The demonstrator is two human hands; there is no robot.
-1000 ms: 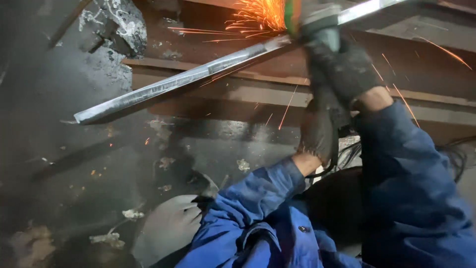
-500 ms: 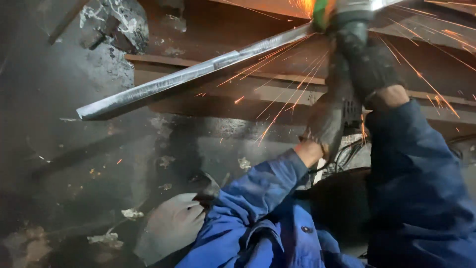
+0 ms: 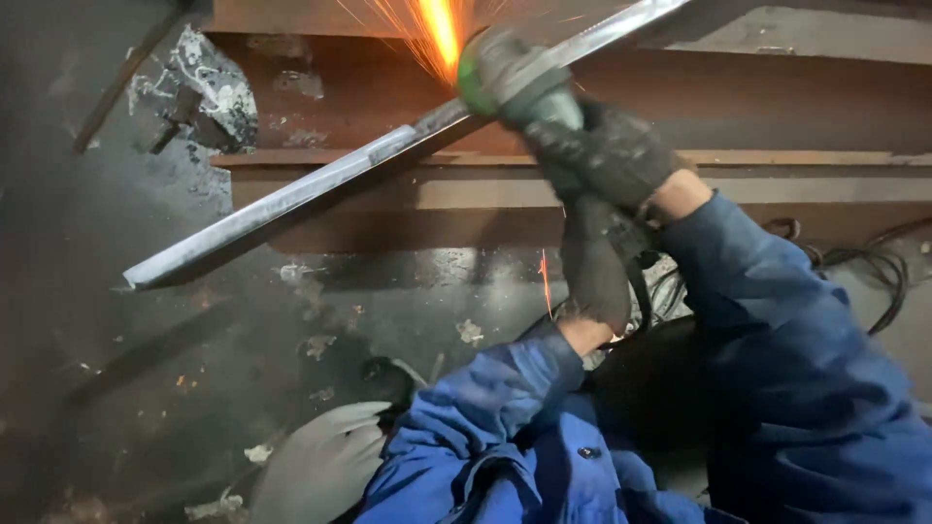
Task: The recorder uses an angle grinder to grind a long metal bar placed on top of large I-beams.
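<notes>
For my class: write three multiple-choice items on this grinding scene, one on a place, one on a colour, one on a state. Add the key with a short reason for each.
1. Where do the sparks fly from?
A. where the grinder meets the long metal bar
B. the cables at the far right
C. the floor at lower left

2. What colour are the person's sleeves?
A. red
B. blue
C. yellow

3. How do the hands stand?
A. both bare and free
B. one gloved, one bare
C. both gloved, right hand and left hand gripping the grinder

Key: 1 A, the orange spray rises at the tool's head on the bar. 2 B, both arms are in blue cloth. 3 C, dark gloves cover both hands, closed on the tool.
</notes>
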